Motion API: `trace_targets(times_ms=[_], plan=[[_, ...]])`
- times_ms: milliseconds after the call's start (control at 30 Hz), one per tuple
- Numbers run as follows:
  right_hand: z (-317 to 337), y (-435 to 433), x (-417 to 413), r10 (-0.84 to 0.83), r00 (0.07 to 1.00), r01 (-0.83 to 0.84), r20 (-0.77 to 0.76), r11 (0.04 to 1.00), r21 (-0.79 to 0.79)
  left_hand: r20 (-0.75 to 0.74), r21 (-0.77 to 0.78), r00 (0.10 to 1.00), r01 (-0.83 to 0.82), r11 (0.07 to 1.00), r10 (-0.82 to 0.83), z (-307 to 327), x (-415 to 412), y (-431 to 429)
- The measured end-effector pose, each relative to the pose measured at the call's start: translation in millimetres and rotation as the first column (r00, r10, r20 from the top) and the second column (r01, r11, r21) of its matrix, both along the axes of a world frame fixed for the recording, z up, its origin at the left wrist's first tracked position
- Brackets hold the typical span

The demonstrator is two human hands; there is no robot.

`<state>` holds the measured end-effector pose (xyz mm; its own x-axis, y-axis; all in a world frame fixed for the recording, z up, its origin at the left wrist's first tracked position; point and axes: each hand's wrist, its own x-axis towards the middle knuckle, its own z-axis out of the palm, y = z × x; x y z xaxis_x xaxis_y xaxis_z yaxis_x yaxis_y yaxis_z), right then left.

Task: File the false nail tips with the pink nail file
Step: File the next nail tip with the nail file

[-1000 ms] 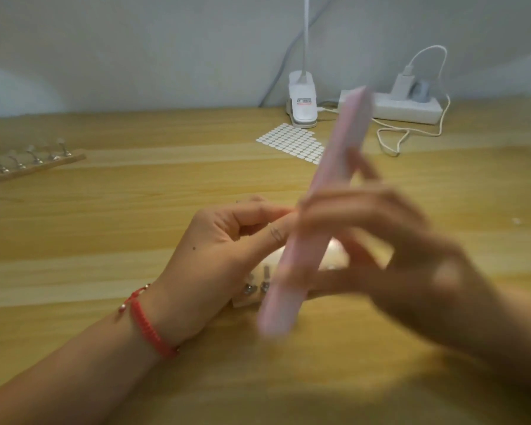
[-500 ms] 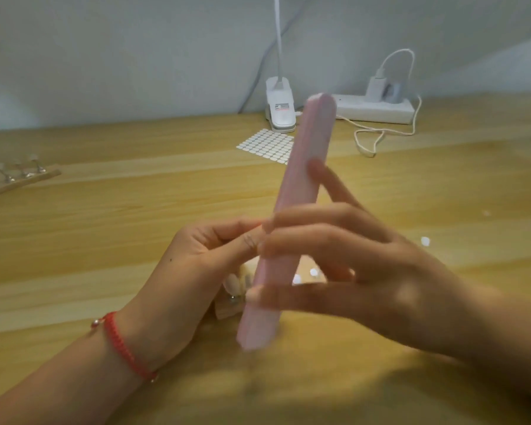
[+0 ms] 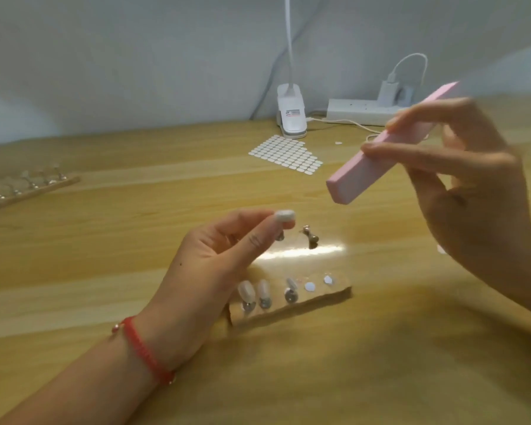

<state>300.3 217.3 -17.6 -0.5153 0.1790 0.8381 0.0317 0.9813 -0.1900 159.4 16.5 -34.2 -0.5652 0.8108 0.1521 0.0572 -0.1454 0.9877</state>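
A false nail tip (image 3: 285, 215) is pinched between thumb and forefinger of the left hand (image 3: 209, 265), just above the wooden holder (image 3: 325, 300) on the tabletop (image 3: 105, 240). The pink nail file (image 3: 359, 176) is gripped by the curled fingers (image 3: 426, 154) of the right hand (image 3: 478, 210), tilted, well apart from the tip.

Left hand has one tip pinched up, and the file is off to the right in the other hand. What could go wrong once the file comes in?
1. The left hand pinches the false nail tip only between thumb and fingertip, so a stroke of the pink nail file might flick it loose.
2. That hand hovers close over the wooden holder, so its mounted tips could get knocked.
3. A small metal stand sits loose just beyond the pinched tip, where the file may clip it.
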Motion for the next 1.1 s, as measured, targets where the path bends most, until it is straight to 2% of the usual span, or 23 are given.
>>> trace_targets(times_ms=[133, 267, 400, 533, 667, 800, 900, 1033, 1100], plan=[[-8, -22, -6, 0.221, 0.975, -0.217, -0.001, 0.957, -0.19, -0.022, 0.029, 0.999, -0.023, 0.999, 0.024, 1, 1, 1], [-17, -49, -5, 0.374, 0.925, -0.356, 0.073, 0.916, -0.182, -0.185, -0.016, 0.982, -0.039, 0.999, 0.036, -3, 1, 0], [-17, -35, -9, 0.322, 0.941, -0.286, 0.102, 0.921, -0.264, -0.382, 0.003, 0.921, -0.081, 0.997, 0.076, -5, 0, 1], [-21, -54, -7, 0.422, 0.894, -0.398, 0.149, 0.903, -0.163, -0.429, 0.063, 0.898, -0.082, 0.995, 0.101, -6, 1, 1], [-14, -38, -8, 0.321, 0.938, -0.281, 0.128, 0.924, -0.258, -0.585, 0.098, 0.798, -0.105, 0.99, 0.142, -4, 3, -1], [-18, -59, -4, 0.413, 0.894, -0.383, 0.176, 0.906, -0.181, -0.673, 0.128, 0.719, -0.12, 0.984, 0.175, -4, 4, -3], [-12, -44, -7, 0.317, 0.937, -0.27, 0.149, 0.924, -0.271, -0.733, 0.167, 0.638, -0.168, 0.971, 0.237, -1, 4, -2], [-21, -70, -2, 0.404, 0.892, -0.385, 0.2, 0.914, -0.129, -0.798, 0.153, 0.562, -0.157, 0.976, 0.216, -2, 6, -3], [-16, -59, -3, 0.375, 0.903, -0.348, 0.209, 0.925, -0.153, -0.807, 0.157, 0.544, -0.18, 0.971, 0.232, -1, 5, -3]])
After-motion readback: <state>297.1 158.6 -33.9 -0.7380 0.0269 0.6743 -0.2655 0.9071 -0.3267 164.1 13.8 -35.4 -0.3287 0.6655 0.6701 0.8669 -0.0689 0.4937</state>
